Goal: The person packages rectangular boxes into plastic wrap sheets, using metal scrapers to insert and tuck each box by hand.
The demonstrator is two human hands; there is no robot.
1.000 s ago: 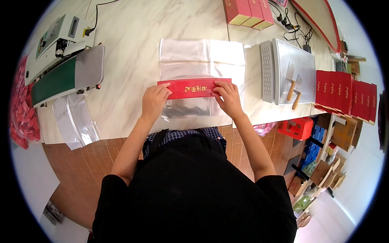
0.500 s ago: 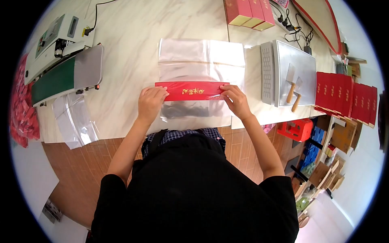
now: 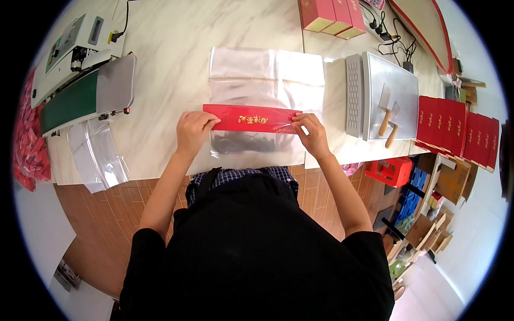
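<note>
A long red box [image 3: 230, 119] with gold characters lies across the middle of the view, over clear plastic bags [image 3: 243, 65]. My left hand [image 3: 194, 130] pinches its left end between thumb and fingertips. At the opposite end, my right hand [image 3: 312, 132] has its thumb and fingers closed on the corner. Clear film shows over the right part of the box, so it seems partly inside a bag; how far in I cannot tell.
To the left stand a machine with a green belt [image 3: 69, 109] and more clear bags [image 3: 99, 152]. A metal-topped device [image 3: 393, 80] at right carries two wooden-handled scrapers [image 3: 384, 120]. Red boxes [image 3: 444, 120] are lined up beyond it; others [image 3: 332, 18] stand at the back.
The left end of the red box has shifted slightly up and left along with my left hand. My right hand has barely moved and still grips the other end.
</note>
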